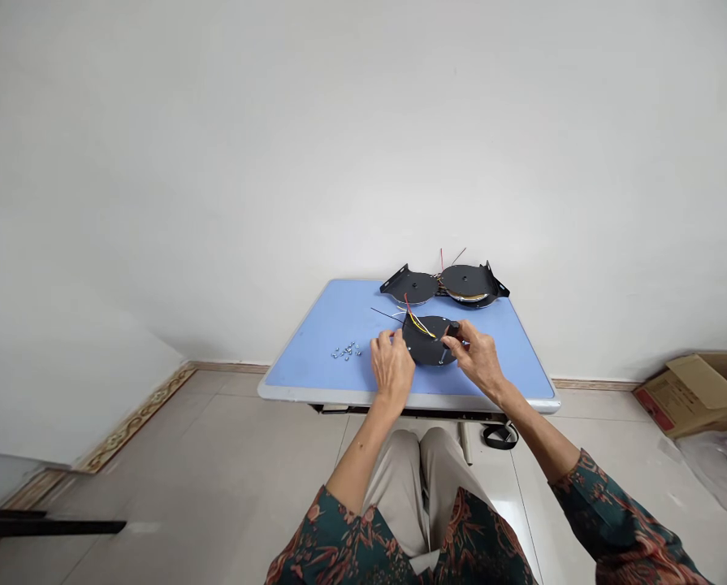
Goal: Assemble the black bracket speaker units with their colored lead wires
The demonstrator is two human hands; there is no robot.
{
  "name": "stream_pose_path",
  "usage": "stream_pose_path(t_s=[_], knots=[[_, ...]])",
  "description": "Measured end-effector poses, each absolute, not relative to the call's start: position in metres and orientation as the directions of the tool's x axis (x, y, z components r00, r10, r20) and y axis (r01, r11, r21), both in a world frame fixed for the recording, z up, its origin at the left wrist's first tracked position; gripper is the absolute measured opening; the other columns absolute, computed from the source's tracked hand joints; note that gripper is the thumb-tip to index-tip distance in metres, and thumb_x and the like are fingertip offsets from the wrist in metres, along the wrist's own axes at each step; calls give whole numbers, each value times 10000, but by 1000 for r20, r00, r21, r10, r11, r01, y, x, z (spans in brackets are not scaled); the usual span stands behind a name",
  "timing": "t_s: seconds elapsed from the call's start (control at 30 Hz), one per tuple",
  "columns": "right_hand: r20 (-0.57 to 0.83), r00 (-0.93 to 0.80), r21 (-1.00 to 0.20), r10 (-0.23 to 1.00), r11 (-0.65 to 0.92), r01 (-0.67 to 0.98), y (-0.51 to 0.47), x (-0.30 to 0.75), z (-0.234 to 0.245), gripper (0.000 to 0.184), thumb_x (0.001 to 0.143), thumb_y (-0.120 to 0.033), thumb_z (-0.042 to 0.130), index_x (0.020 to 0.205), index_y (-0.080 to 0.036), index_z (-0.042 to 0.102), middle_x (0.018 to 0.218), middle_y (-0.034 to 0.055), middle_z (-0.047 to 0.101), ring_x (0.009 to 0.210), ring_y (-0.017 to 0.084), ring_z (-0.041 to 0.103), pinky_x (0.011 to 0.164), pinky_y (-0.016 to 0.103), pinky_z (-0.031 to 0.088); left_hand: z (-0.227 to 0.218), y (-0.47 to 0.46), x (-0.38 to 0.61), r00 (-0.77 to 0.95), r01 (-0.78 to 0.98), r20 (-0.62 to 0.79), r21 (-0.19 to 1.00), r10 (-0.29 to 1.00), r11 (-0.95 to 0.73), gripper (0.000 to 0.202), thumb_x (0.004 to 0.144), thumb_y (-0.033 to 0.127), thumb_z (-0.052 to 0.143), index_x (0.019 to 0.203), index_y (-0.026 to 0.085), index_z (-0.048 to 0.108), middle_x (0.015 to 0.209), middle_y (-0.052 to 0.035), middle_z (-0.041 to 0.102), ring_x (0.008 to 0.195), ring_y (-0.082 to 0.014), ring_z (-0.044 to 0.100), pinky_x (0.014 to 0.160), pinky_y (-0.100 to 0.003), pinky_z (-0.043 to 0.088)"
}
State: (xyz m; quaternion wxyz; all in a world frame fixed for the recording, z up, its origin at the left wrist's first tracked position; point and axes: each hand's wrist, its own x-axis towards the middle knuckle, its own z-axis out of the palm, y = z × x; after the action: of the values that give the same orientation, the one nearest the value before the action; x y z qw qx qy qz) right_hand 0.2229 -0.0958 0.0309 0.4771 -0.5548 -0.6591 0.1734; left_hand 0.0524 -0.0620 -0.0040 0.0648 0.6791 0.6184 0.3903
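A black round metal plate (427,351) lies near the middle of the blue table, with yellow, white, red and black wires (421,326) rising from its upper left. My left hand (392,363) grips the plate's left edge, fingertips partly hidden. In my right hand (478,356) is a short screwdriver (452,330) with a black handle; its thin shaft points down at the plate's right side, where a screw is too small to make out clearly. Several small silver screws (347,352) lie loose to the left of my left hand.
At the table's (305,357) back stand two more black round assemblies, one on the left (417,286) and one on the right (468,280), with angled brackets and wires. A white wall rises behind. An open cardboard box (689,394) and clear plastic bag (720,463) sit on the floor at right.
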Motion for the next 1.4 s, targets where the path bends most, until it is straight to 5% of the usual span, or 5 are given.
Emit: stream_pose_path(t_s=[0.13, 0.3, 0.97, 1.27, 1.4], knots=[[379, 50, -804, 924, 302, 512, -93, 223, 40, 124, 882, -344, 647, 841, -237, 599, 760, 25, 680, 642, 170, 561, 625, 254, 432, -8, -67, 65, 127, 491, 521, 706, 844, -510, 380, 870, 8, 412, 1120, 177, 642, 1163, -133, 660, 1104, -241, 634, 1016, -393, 512], [290, 47, -882, 956, 248, 400, -89, 229, 41, 53, 849, -274, 637, 866, -231, 611, 753, 11, 689, 601, 156, 571, 539, 229, 438, -10, -53, 76, 338, 209, 305, 898, 890, -387, 421, 778, -59, 385, 1014, 197, 621, 1061, -44, 719, 1019, -152, 693, 986, -297, 544], [536, 59, -618, 842, 344, 707, -76, 225, 54, 72, 823, -251, 687, 880, -208, 692, 719, 12, 673, 671, 170, 599, 685, 289, 448, 2, -48, 73, 491, 358, 260, 810, 831, -465, 186, 881, 214, 612, 715, 175, 685, 822, -15, 738, 804, -167, 649, 784, -252, 463], [408, -351, -811, 843, 511, 284, -58, 248, 60, 121, 858, -234, 537, 907, -194, 640, 848, 25, 702, 732, 155, 646, 663, 271, 516, -3, -42, 69, 547, 254, 240, 865, 802, -432, 125, 860, 196, 612, 813, 186, 728, 1043, -54, 789, 1006, -215, 709, 871, -281, 519], [424, -354, -748, 834, 542, 382, -56, 247, 64, 205, 881, -275, 580, 1052, -202, 666, 971, 44, 734, 872, 174, 651, 742, 288, 509, -6, -43, 73, 489, 253, 213, 893, 846, -371, 152, 826, 162, 629, 678, 192, 642, 992, -41, 800, 994, -214, 730, 868, -276, 524]])
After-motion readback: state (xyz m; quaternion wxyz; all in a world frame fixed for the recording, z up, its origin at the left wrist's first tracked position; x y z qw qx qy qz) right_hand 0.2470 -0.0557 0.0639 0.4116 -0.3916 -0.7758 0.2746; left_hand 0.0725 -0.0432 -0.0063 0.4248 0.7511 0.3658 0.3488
